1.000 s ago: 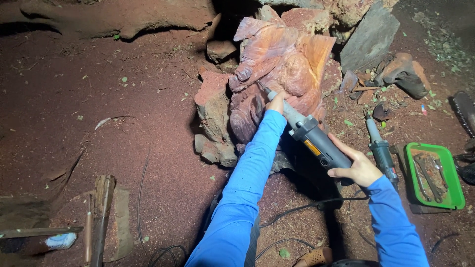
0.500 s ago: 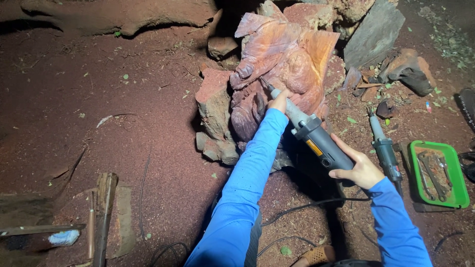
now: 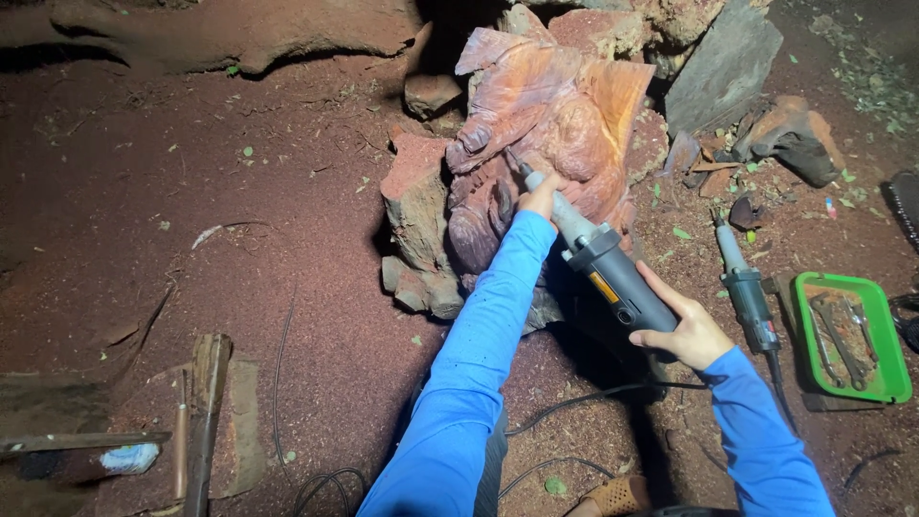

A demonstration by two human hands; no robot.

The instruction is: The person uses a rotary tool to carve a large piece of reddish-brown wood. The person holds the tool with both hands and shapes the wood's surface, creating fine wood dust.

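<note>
A reddish-brown wood carving (image 3: 560,124) stands on the red dusty ground, propped against rough wood blocks. I hold a grey die grinder (image 3: 613,273) in both hands, its thin tip touching the carving's left middle. My left hand (image 3: 542,196) pinches the tool's narrow front neck right at the carving. Farther back, my right hand (image 3: 684,330) wraps the thick rear body. Both arms wear blue sleeves.
A second grey grinder (image 3: 745,287) lies on the ground to the right. A green tray (image 3: 885,369) with wrenches sits at the far right. Black cables (image 3: 565,402) run between my arms. Wooden sticks (image 3: 206,412) lie at lower left; stones and wood scraps crowd the upper right.
The grinder and both hands stay in about the same place on the carving. The view has shifted slightly, nothing taken up or let go.
</note>
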